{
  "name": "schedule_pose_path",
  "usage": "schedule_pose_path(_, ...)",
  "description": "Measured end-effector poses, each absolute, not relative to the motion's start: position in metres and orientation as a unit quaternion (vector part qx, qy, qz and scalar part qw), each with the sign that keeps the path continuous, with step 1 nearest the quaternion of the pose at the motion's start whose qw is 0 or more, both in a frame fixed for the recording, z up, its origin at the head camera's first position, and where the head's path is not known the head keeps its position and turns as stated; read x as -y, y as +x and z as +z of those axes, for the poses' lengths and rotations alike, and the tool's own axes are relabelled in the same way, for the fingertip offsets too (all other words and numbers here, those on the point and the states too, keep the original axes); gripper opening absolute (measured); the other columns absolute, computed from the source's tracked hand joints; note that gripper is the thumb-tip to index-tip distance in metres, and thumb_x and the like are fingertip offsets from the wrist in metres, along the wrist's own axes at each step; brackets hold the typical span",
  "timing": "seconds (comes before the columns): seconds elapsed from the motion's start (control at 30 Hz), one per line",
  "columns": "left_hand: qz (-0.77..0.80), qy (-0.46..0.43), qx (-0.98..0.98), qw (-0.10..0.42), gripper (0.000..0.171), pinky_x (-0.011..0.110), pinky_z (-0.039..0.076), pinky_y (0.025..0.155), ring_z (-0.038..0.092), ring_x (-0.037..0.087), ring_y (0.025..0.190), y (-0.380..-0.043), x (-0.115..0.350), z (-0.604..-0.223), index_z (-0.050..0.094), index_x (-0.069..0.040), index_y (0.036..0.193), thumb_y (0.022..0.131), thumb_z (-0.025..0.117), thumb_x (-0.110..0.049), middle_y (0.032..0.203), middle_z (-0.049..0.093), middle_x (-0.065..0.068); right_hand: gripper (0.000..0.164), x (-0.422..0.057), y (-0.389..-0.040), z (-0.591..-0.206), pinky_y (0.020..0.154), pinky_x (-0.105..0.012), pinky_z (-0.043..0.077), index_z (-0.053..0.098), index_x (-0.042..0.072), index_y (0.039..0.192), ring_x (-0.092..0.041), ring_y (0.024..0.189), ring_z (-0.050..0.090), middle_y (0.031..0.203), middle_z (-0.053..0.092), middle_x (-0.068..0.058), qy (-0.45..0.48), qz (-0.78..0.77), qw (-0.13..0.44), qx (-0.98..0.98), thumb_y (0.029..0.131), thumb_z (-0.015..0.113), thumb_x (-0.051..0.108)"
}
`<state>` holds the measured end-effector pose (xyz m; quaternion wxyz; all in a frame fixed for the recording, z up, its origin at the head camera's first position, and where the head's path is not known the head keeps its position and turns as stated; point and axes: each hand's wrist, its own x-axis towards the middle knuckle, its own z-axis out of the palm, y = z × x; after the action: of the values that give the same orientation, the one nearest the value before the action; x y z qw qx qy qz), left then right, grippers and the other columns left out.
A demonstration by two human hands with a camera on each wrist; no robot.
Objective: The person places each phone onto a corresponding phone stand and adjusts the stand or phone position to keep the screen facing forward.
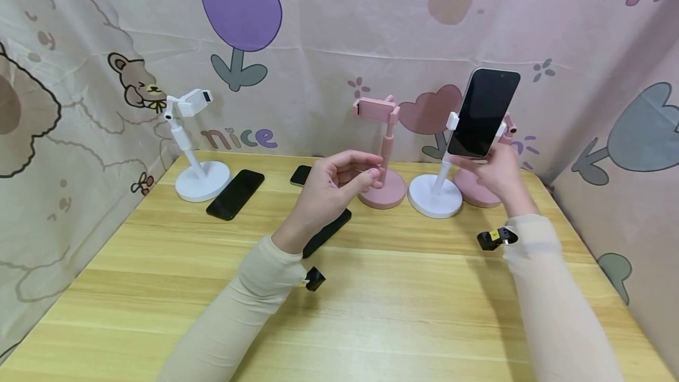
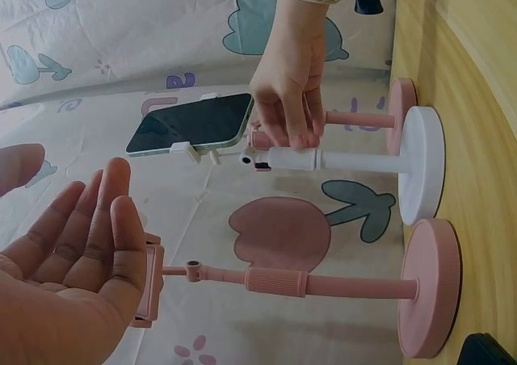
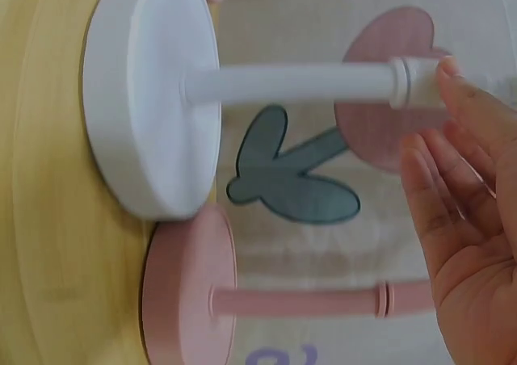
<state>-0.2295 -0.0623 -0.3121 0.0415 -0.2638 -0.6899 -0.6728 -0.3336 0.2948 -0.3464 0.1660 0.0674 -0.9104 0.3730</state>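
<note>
My left hand (image 1: 336, 184) hovers over the table, palm turned inward, its fingers loosely bent and holding nothing. In the head view it overlaps a pink phone stand (image 1: 385, 184). My right hand (image 1: 501, 173) is at the upper pole of a white phone stand (image 1: 436, 196), just below its clamp. The right wrist view shows the thumb (image 3: 468, 90) at the pole's collar, with the other fingers relaxed beside it. A black-screened smartphone (image 1: 485, 112) sits tilted upright in that stand's clamp. In the head view, the phone hides part of my right hand.
Behind my right hand stands another pink stand (image 1: 474, 190). Far left is a white stand (image 1: 201, 181) with a black phone (image 1: 236, 194) beside its base. A small dark phone (image 1: 300, 175) and another black phone (image 1: 329, 233) lie around my left hand. A patterned curtain (image 1: 329, 28) backs the table.
</note>
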Motion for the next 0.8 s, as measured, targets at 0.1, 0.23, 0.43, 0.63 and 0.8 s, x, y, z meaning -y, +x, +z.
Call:
schedule_pose_path(0.1, -0.675, -0.265, 0.688, 0.039, 0.027, 0.025, 0.064, 0.089, 0.078, 0.018, 0.102, -0.230, 0.062, -0.312, 0.071, 0.005, 0.129, 0.103, 0.069, -0.005, 0.121, 0.075, 0.024, 0.037, -0.306, -0.330, -0.345, 0.068, -0.011, 0.050, 0.075, 0.005, 0.116, 0.007, 0.076, 0.061, 0.099, 0.077, -0.008, 0.041, 0.361, 0.172, 0.916, 0.096, 0.084, 0.035)
schedule_pose_path(0.23, -0.676, -0.266, 0.686, 0.039, 0.028, 0.022, 0.063, 0.086, 0.078, 0.017, 0.102, -0.230, 0.062, -0.312, 0.070, 0.006, 0.129, 0.103, 0.069, -0.005, 0.123, 0.074, 0.028, 0.030, -0.319, -0.327, -0.345, 0.073, 0.000, 0.043, 0.073, 0.002, 0.117, 0.019, 0.077, 0.053, 0.093, 0.069, 0.013, -0.011, 0.363, 0.194, 0.911, 0.100, 0.079, 0.026)
schedule_pose_path(0.43, -0.675, -0.264, 0.688, 0.038, 0.025, 0.021, 0.063, 0.086, 0.076, 0.013, 0.100, -0.230, 0.062, -0.313, 0.072, 0.003, 0.127, 0.103, 0.069, -0.005, 0.122, 0.075, 0.027, 0.036, -0.331, -0.329, -0.351, 0.080, -0.005, 0.046, 0.064, 0.022, 0.111, 0.010, 0.085, 0.055, 0.096, 0.057, 0.022, -0.117, 0.398, 0.216, 0.884, 0.096, 0.079, 0.050)
schedule_pose_path(0.63, -0.673, -0.263, 0.690, 0.036, 0.028, 0.021, 0.063, 0.086, 0.076, 0.012, 0.100, -0.231, 0.061, -0.314, 0.070, 0.007, 0.129, 0.103, 0.069, -0.005, 0.123, 0.074, 0.027, 0.054, -0.335, -0.338, -0.356, 0.098, -0.017, 0.050, 0.053, 0.033, 0.126, 0.010, 0.092, 0.052, 0.108, 0.055, 0.019, -0.172, 0.421, 0.201, 0.867, 0.089, 0.078, 0.064)
schedule_pose_path(0.8, -0.674, -0.263, 0.690, 0.032, 0.029, 0.020, 0.062, 0.086, 0.075, 0.012, 0.100, -0.232, 0.061, -0.314, 0.069, 0.008, 0.130, 0.103, 0.069, -0.005, 0.125, 0.073, 0.030, 0.068, -0.334, -0.347, -0.357, 0.102, -0.022, 0.050, 0.055, 0.015, 0.146, 0.008, 0.093, 0.051, 0.123, 0.064, 0.005, -0.171, 0.402, 0.194, 0.878, 0.096, 0.074, 0.057)
